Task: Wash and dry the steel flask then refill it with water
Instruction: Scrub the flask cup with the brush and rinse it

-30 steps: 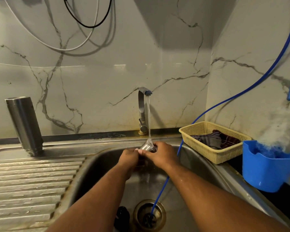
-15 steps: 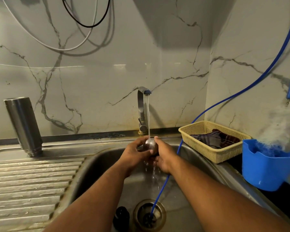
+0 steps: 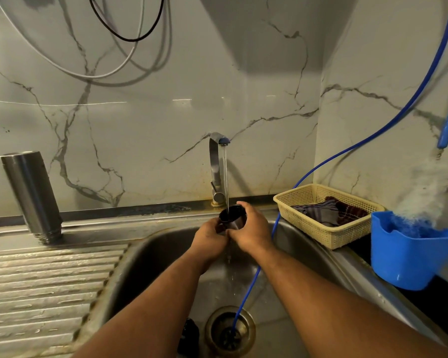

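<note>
While water ran from the tap (image 3: 216,166) in a thin stream (image 3: 225,177), both hands held the flask's steel cup-shaped cap (image 3: 232,217) under it, over the sink basin (image 3: 145,254). The right hand (image 3: 251,231) was curled round the cap's side, and the left hand (image 3: 208,239) gripped it from below and to the left. The cap's dark open mouth faced up, and the stream ran into it. Drops fell beneath the hands. The steel flask (image 3: 30,192) stood mouth-down at the back of the ribbed drainboard (image 3: 36,293), well apart from the hands. A blue hose (image 3: 246,298) ran down into the drain (image 3: 229,329). Right of the basin sat a cream basket (image 3: 313,228) holding dark cloth (image 3: 321,210), beside a blue tub (image 3: 409,259).
</note>
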The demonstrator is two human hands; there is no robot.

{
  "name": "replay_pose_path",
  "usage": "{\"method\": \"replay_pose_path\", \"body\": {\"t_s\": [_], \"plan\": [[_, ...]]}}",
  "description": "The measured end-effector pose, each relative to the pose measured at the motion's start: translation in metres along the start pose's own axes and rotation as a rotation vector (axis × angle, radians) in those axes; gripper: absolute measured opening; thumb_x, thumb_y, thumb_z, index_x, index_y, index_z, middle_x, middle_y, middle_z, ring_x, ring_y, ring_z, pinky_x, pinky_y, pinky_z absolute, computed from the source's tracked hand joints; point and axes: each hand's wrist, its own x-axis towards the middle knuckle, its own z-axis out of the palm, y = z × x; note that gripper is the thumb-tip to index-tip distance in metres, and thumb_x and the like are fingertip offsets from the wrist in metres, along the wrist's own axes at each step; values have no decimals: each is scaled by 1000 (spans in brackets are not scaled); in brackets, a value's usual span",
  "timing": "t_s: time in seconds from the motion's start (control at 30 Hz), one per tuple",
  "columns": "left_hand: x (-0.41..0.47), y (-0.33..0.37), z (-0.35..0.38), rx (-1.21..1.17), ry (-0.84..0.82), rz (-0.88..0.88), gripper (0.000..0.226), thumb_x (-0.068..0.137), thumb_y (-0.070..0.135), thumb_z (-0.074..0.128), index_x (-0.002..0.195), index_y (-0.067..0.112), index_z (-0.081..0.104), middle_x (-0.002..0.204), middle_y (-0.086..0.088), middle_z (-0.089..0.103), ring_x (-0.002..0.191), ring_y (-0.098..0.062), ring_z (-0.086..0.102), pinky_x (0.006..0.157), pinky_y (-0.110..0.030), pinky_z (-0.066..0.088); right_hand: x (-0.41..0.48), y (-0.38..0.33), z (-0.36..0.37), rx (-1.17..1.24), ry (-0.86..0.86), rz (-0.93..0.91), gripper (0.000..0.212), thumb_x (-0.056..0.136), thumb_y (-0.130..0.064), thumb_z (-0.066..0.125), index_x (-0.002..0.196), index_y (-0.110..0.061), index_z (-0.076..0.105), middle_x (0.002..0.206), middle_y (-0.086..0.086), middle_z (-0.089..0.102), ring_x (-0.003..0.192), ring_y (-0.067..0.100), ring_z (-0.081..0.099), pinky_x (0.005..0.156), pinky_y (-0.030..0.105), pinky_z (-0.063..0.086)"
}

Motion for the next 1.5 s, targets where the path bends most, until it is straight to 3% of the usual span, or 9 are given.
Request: {"method": "replay_pose_path", "body": {"t_s": [0.2, 0.4, 0.6, 0.73, 0.97, 1.13, 1.3, 1.4, 1.5], "plan": [[-2, 13, 1, -75, -19, -6, 46, 92, 6, 62, 133, 27, 59, 111, 1, 73, 100, -22, 71, 93, -46, 59, 1, 3, -6, -58, 49, -124, 75, 82, 0, 77, 146, -26, 50, 145, 2, 48, 136, 21, 47, 108, 26, 39], [-2, 12, -3, -73, 17, -8, 60, 81, 10, 76, 135, 29, 55, 124, 3, 67, 113, -20, 66, 98, -47, 57, 2, 3, -2, -52, 47, -201, 74, 79, 4, 76, 144, -26, 53, 143, -3, 56, 135, 19, 48, 113, 34, 42], [-6, 15, -4, -104, 9, 42, 65, 90, 12, 73, 146, 32, 48, 139, 4, 58, 124, -20, 59, 101, -47, 55, 4, 9, -3, 69, 21, -74, 73, 82, -5, 79, 144, -28, 49, 139, 2, 61, 131, 23, 55, 108, 36, 47], [-9, 22, -6, -174, -17, 16, 50, 97, 6, 59, 137, 35, 51, 124, 8, 62, 112, -19, 62, 88, -32, 56, 2, 10, -6, 94, -11, -60, 85, 83, -10, 80, 152, -31, 36, 141, 3, 59, 128, 23, 58, 97, 26, 45], [-10, 24, -5, -336, -19, -234, 36, 93, 16, 42, 118, 9, 67, 113, -20, 71, 111, -39, 65, 103, -50, 52, 4, 7, 0, -37, 21, -138, 79, 75, -5, 81, 144, -26, 50, 143, 0, 52, 134, 22, 41, 105, 28, 39], [-12, 26, 0, -410, -53, -281, 21, 97, 0, 41, 101, -3, 61, 86, -17, 63, 74, -24, 59, 76, -35, 52, 0, 3, -10, -200, 40, -205, 83, 74, 2, 78, 146, -26, 49, 148, -4, 46, 136, 21, 31, 107, 31, 40], [-11, 26, 1, -435, -67, -264, 27, 102, 0, 43, 114, -5, 66, 103, -21, 71, 88, -28, 65, 90, -39, 55, -3, -1, -14, -201, 46, -308, 81, 78, 10, 67, 147, -27, 49, 150, -5, 45, 138, 19, 30, 111, 35, 41], [-15, 27, 0, -379, -40, -201, 25, 101, 2, 47, 117, 7, 66, 113, -19, 72, 108, -34, 68, 100, -51, 55, 0, 0, -7, -101, 25, -260, 79, 80, 2, 73, 147, -29, 46, 148, -3, 48, 137, 20, 38, 111, 38, 43], [-16, 29, -3, -258, 22, -139, 25, 105, 20, 43, 120, 19, 64, 108, -13, 71, 101, -31, 68, 95, -51, 56, -2, -1, -5, 103, -42, -54, 78, 84, -26, 81, 148, -31, 37, 140, 3, 55, 123, 21, 55, 92, 32, 52]]}}
